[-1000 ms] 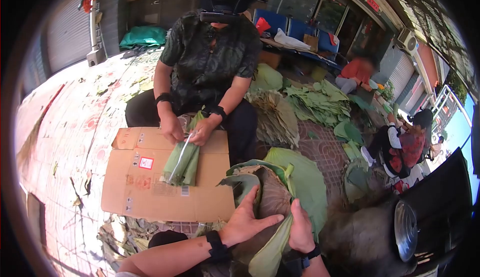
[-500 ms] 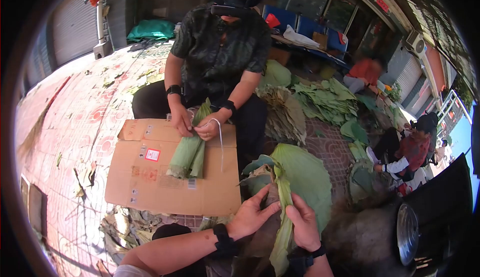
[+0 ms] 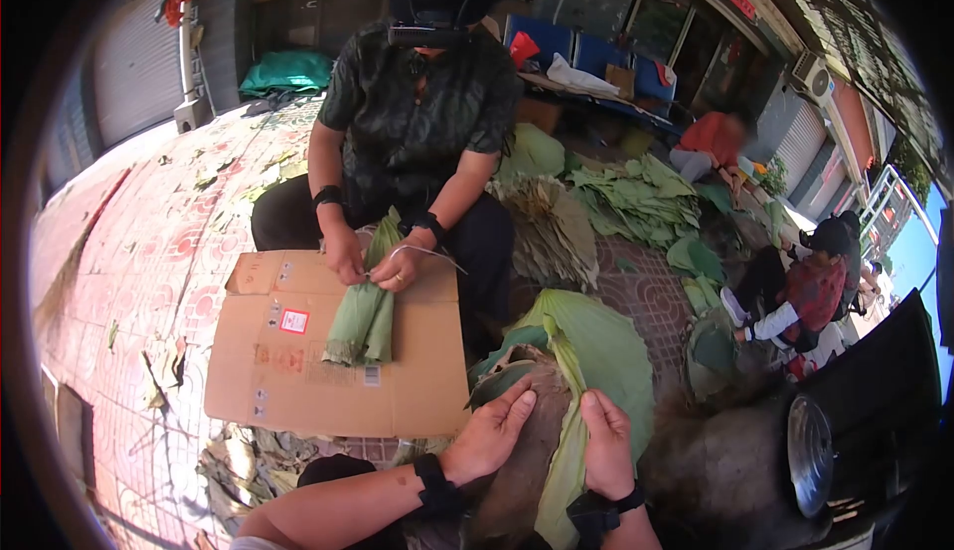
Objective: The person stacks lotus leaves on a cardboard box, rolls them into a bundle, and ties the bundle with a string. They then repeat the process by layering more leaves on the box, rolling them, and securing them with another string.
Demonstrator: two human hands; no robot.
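My left hand (image 3: pixel 489 435) and my right hand (image 3: pixel 607 443) press on a stack of large lotus leaves (image 3: pixel 586 351) in my lap. The right hand pinches a folded green leaf edge (image 3: pixel 568 451); the left hand lies flat on the brownish underside of a leaf (image 3: pixel 529 421). Across from me a seated person (image 3: pixel 417 123) in a dark shirt holds a folded leaf bundle (image 3: pixel 365 312) on a flattened cardboard box (image 3: pixel 298 371) and winds a white string (image 3: pixel 417 250) around its top.
Heaps of green and dried leaves (image 3: pixel 616 202) cover the tiled pavement behind. Other people sit at the right (image 3: pixel 805 292) and far back (image 3: pixel 711 143). A dark motorbike part with a round chrome piece (image 3: pixel 807 456) stands at my right. Leaf scraps (image 3: pixel 238 461) lie below the cardboard.
My hands slid down the leaf stack and my left hand flattened on the leaf. The person opposite drew the string in around the bundle's top.
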